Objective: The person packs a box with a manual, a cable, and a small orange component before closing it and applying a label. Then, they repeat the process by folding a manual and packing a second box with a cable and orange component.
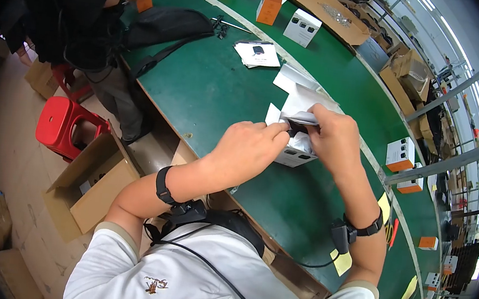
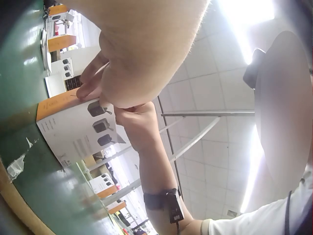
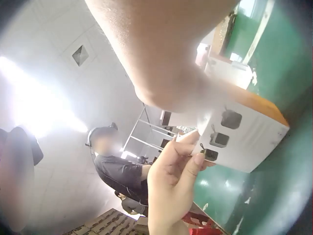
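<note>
An open small white box [image 1: 294,158] with camera-like pictures and an orange side stands on the green table, its flaps [image 1: 304,99] raised. My left hand [image 1: 249,149] grips it at the top edge; in the right wrist view the left thumb [image 3: 191,172] lies against the printed face. My right hand [image 1: 335,141] is over the opening, fingers curled by a pale folded paper [image 1: 303,117] at the box mouth. Something dark and a crumpled white wrap [image 1: 300,142] show inside. In the left wrist view, the right hand [image 2: 139,122] is partly hidden behind the left.
Beyond the box lie printed leaflets [image 1: 257,54] and a black bag [image 1: 170,28]. More boxes [image 1: 302,28] stand along the table's far strip, some at the right [image 1: 400,154]. Another person [image 1: 61,5] works at upper left. A red stool [image 1: 68,126] and open carton [image 1: 97,183] are on the floor.
</note>
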`<state>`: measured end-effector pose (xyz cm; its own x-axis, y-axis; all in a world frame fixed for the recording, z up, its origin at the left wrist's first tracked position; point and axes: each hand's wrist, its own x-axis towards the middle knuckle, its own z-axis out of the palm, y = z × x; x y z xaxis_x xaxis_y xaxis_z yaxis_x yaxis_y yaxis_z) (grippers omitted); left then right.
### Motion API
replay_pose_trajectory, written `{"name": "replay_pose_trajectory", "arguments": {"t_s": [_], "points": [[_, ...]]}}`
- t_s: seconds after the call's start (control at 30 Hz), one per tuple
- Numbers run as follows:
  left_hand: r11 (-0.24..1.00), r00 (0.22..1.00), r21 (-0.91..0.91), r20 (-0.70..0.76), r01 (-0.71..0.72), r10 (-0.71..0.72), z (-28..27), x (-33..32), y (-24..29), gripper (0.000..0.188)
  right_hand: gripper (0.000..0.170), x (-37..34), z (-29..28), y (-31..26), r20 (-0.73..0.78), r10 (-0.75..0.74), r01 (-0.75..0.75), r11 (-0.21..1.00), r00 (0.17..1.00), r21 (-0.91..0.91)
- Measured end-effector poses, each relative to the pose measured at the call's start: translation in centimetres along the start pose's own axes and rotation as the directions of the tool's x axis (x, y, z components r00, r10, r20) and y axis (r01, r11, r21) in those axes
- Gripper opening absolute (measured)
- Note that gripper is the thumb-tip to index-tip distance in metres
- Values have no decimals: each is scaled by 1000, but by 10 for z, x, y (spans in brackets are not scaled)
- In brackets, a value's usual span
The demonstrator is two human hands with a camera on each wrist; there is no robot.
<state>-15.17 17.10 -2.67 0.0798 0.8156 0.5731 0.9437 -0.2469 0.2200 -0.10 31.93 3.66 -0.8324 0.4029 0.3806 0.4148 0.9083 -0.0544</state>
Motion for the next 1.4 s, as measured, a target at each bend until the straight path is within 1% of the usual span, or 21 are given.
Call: {"name": "replay_pose_trajectory", "arguments": {"t_s": [0.1,0.17,0.27,0.37,0.43,0.5,0.57,0.6,0.63,0.67,0.73,0.87,1.0,1.07,1.1,1.17,1.2,1.27,1.3,1.37,1.4], "points": [[1000,1000,-1,17,-1,1,-2,2,2,25,20,-1,0,-1,-7,-28,28,999,1000,33],[1000,1000,-9,19,-3,3,-5,2,2,26,21,0,-3,-3,-6,53,-50,967,999,250],[999,999,-7,-39,33,-34,-1,4,10,28,21,-5,-1,-1,56,47,-60,968,997,245],[998,996,32,-67,53,-51,3,4,12,30,21,-5,2,3,34,68,-76,947,997,312],[995,999,94,18,44,-46,0,2,15,30,20,-7,2,4,11,83,-83,953,996,292],[995,999,89,9,34,-35,3,3,15,29,20,-7,1,2,-13,90,-83,958,996,274],[996,1000,87,2,30,-30,4,1,14,29,19,-6,0,-3,48,21,-31,972,999,231],[994,999,103,21,28,-31,4,0,16,28,19,-7,2,-5,47,22,-32,972,999,233],[993,999,118,40,24,-29,4,0,16,27,17,-7,3,-5,55,9,-17,990,998,143],[993,999,119,40,19,-24,4,1,16,27,16,-6,4,-5,63,-1,-2,999,998,50],[994,999,107,-40,8,-4,5,1,17,26,16,-6,0,-11,44,24,-25,1000,999,15],[995,999,97,-35,-1,4,4,-1,17,26,14,-4,14,-15,61,10,-7,999,998,-51],[994,998,105,-68,-6,13,5,1,17,26,12,-5,-4,-23,31,-22,23,998,999,-59],[995,996,97,-87,2,7,5,-1,20,25,8,-5,-5,-18,-79,-93,90,995,993,-42],[995,996,96,-85,3,6,5,-1,21,25,8,-5,0,-16,-77,-93,90,995,993,-42],[996,996,93,-87,-8,16,4,1,23,24,4,-8,10,-10,53,-90,97,986,995,-139],[996,996,92,-92,-10,19,3,1,21,24,4,-6,6,-14,50,-93,99,985,994,-142],[996,995,90,-94,-4,13,4,-1,19,23,1,-6,-5,-27,-113,-72,63,995,991,-79],[996,997,87,-79,-7,14,7,-1,18,27,1,-6,0,-24,-110,-75,66,995,991,-77],[997,998,80,-56,-21,26,7,-1,16,30,4,-8,16,-14,4,-76,76,997,997,7],[999,991,47,-134,-21,28,6,0,14,35,4,-8,18,-11,-1,-66,66,998,998,4]]}}
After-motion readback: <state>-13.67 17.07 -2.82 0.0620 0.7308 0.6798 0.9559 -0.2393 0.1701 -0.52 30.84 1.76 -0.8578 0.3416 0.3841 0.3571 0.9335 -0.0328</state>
